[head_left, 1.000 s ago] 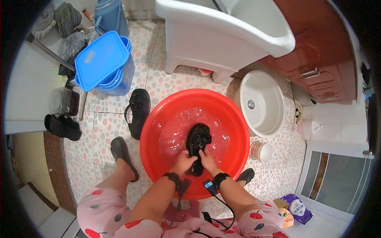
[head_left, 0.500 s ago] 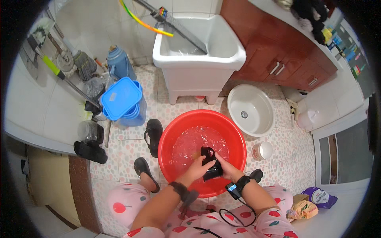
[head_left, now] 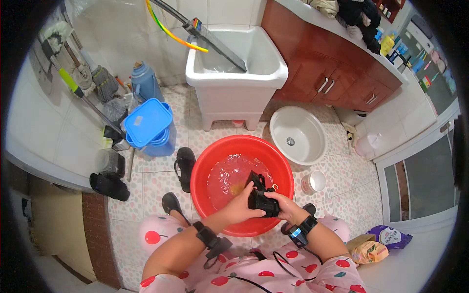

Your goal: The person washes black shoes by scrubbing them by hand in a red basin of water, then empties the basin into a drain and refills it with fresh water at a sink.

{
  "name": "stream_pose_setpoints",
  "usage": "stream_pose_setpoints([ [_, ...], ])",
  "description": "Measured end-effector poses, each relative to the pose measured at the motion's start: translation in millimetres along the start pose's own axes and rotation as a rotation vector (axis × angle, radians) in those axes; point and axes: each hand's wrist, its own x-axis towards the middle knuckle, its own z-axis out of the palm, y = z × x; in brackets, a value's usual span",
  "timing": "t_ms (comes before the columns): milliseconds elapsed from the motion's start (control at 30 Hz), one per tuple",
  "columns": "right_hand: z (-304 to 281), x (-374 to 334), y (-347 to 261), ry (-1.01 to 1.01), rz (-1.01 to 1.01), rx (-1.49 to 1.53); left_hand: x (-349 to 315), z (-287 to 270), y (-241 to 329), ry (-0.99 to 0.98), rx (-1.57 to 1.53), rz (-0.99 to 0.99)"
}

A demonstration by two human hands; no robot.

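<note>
My left hand (head_left: 244,204) and my right hand (head_left: 286,207) are both closed on a glossy, wet-looking black sandal (head_left: 264,201), as far as its shape shows. They hold it over the near right part of a large red basin (head_left: 201,146). A small gold-coloured ring (head_left: 275,186) shows at the sandal's right side. In the basin is shallow, rippling water (head_left: 229,171), with a blurred yellowish-brown thing (head_left: 238,188) in it beside my left fingers. My fingers hide part of the sandal. Dark bands with small devices are strapped round both wrists.
Right of the red basin are a white basin (head_left: 315,146) and a small white tub (head_left: 315,181). Behind stands a white laundry sink (head_left: 234,97). A blue lidded bucket (head_left: 149,124) and black slippers (head_left: 184,168) are at left. Bags (head_left: 391,239) lie at right.
Both hands have turned the black sandal, so its glossy block now faces me more sideways. My right hand has shifted slightly right and down. The view has moved a little.
</note>
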Motion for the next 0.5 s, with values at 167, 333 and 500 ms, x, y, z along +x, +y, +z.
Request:
stream_pose_setpoints([
  [167, -22, 8, 0, -0.094, -0.026, 0.118, 3, 2, 10, 0.104, -0.03, -0.126],
  [333, -26, 25, 9, 0.002, -0.063, 0.039, 2, 10, 5, 0.055, -0.377, -0.447],
  [500, -18, 36, 18, -0.002, -0.056, 0.012, 1, 24, -28, 0.199, -0.171, -0.455],
])
